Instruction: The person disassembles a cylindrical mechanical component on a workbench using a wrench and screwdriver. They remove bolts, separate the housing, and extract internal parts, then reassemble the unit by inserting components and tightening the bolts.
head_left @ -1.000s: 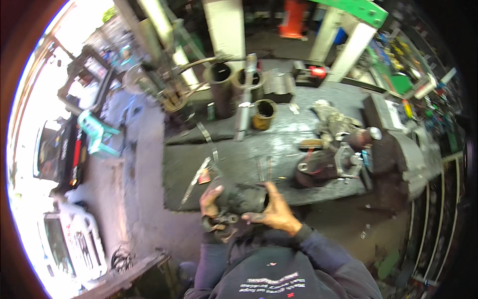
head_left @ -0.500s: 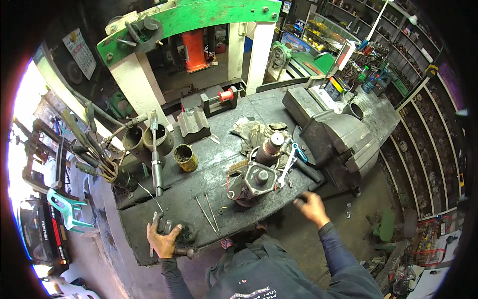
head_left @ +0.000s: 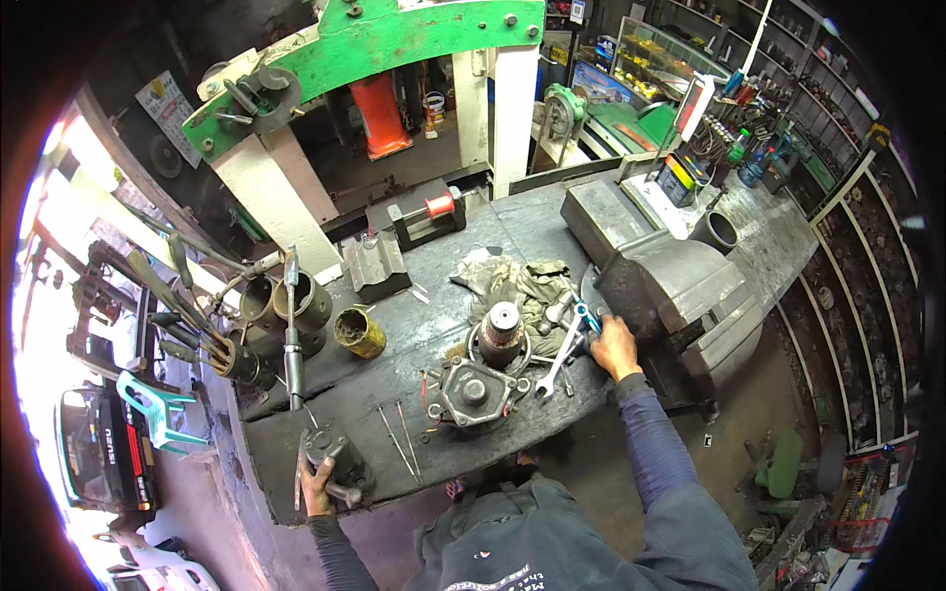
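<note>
My left hand (head_left: pixel 317 483) grips a dark cast metal housing (head_left: pixel 335 455) on the bench's front-left corner. My right hand (head_left: pixel 617 345) has its fingers curled on a blue-handled tool (head_left: pixel 589 317), beside a combination wrench (head_left: pixel 557 366). Left of these tools sit a hexagonal flanged assembly (head_left: pixel 453 394) and an upright splined cylinder (head_left: pixel 501 335) against a crumpled rag (head_left: pixel 527 281). Thin rods (head_left: pixel 394 438) lie between my left hand and the flanged part.
A large vise (head_left: pixel 670 295) occupies the bench's right side. At the back stand metal tubes of tools (head_left: pixel 241 360), a yellow can (head_left: pixel 360 335) and a steel block (head_left: pixel 379 271), below a green-and-white press frame (head_left: pixel 394 30). A light-green chair (head_left: pixel 158 414) is at left.
The view has swung upward and rightward. The dark housing went from both hands to the bench's left corner under my left hand. My right hand released it and reached rightward onto the blue tool.
</note>
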Demonstrator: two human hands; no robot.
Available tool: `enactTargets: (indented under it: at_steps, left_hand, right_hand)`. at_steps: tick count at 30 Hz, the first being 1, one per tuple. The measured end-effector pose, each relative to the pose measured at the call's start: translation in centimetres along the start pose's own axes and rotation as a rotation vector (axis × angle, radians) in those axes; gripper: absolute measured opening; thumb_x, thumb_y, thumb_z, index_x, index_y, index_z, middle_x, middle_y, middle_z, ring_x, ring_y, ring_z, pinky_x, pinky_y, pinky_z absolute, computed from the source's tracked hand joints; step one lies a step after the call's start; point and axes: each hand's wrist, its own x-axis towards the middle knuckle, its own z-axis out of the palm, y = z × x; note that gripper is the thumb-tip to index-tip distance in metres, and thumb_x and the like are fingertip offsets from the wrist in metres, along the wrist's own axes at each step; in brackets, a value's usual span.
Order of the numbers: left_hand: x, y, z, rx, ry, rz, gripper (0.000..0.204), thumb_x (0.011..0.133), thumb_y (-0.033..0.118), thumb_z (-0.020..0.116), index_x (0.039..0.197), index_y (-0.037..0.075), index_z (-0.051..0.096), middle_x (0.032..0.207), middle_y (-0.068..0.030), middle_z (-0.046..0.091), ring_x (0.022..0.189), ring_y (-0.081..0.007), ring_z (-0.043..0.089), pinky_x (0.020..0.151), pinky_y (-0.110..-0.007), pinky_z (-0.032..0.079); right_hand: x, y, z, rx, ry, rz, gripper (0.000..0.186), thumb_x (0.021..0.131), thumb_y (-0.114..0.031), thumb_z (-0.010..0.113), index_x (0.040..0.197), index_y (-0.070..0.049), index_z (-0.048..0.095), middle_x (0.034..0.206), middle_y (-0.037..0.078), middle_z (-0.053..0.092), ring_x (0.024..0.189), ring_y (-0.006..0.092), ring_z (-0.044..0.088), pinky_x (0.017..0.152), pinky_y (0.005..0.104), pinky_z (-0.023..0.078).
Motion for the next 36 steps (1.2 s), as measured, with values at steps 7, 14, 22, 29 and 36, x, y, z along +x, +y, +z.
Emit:
enactTargets:
  at_steps: [7, 14, 22, 29, 36]
  left_hand:
    - [-1.6, -2.7, 1.6, 0.23, 0.045, 0.054, 0.096, 0.075, 0.037, 0.093, 0.151, -0.004, 0.05, 0.142, -0.0152, 0.064, 0.128, -0.0271, 0.062, 0.113, -0.039, 0.045]
    - [0.0, -2.4, 3.6, 0.202, 0.269, 0.099, 0.084, 0.072, 0.04, 0.095, 0.135, -0.005, 0.062, 0.131, -0.0191, 0.069, 0.117, -0.03, 0.067, 0.106, -0.04, 0.05]
    - [-1.0, -5.3, 3.1, -0.882, 0.289, -0.055, 0.061, 0.109, 0.06, 0.05, 0.147, 0.013, 0.057, 0.133, -0.0097, 0.068, 0.119, -0.0285, 0.069, 0.102, -0.049, 0.059]
    - [-1.2, -2.6, 5.1, -1.209, 0.308, -0.152, 0.065, 0.104, 0.065, 0.057, 0.146, 0.015, 0.056, 0.135, -0.0111, 0.068, 0.12, -0.0329, 0.068, 0.102, -0.055, 0.058]
    - [-2.4, -1.5, 6.1, -1.242, 0.325, -0.367, 0.058, 0.103, 0.063, 0.055, 0.135, 0.016, 0.067, 0.13, -0.009, 0.071, 0.116, -0.0318, 0.068, 0.1, -0.055, 0.056]
  right_hand:
    - [0.1, 0.0, -0.6, 0.026, 0.084, -0.049, 0.047, 0.09, -0.031, 0.077, 0.117, 0.006, 0.066, 0.112, 0.031, 0.07, 0.108, 0.0509, 0.068, 0.092, 0.0561, 0.055]
    - [-5.1, -1.6, -4.9, 0.223, 0.44, -0.128, 0.038, 0.101, -0.024, 0.072, 0.122, 0.006, 0.063, 0.109, 0.028, 0.071, 0.1, 0.042, 0.071, 0.085, 0.0514, 0.056]
    - [-13.9, -6.9, -17.2, 0.528, 0.909, -0.199, 0.037, 0.108, -0.021, 0.067, 0.133, 0.004, 0.056, 0.117, 0.018, 0.066, 0.088, 0.0221, 0.069, 0.069, 0.0304, 0.065]
    - [-21.9, -18.5, -16.2, 0.916, 0.507, -0.662, 0.056, 0.109, -0.032, 0.059, 0.145, 0.005, 0.037, 0.118, 0.027, 0.065, 0.096, 0.0329, 0.07, 0.076, 0.0375, 0.065]
    - [-25.2, -27.1, -6.9, 0.94, -0.102, -1.0, 0.053, 0.092, -0.003, 0.081, 0.136, 0.0, 0.053, 0.121, 0.025, 0.07, 0.106, 0.0366, 0.074, 0.09, 0.0427, 0.06]
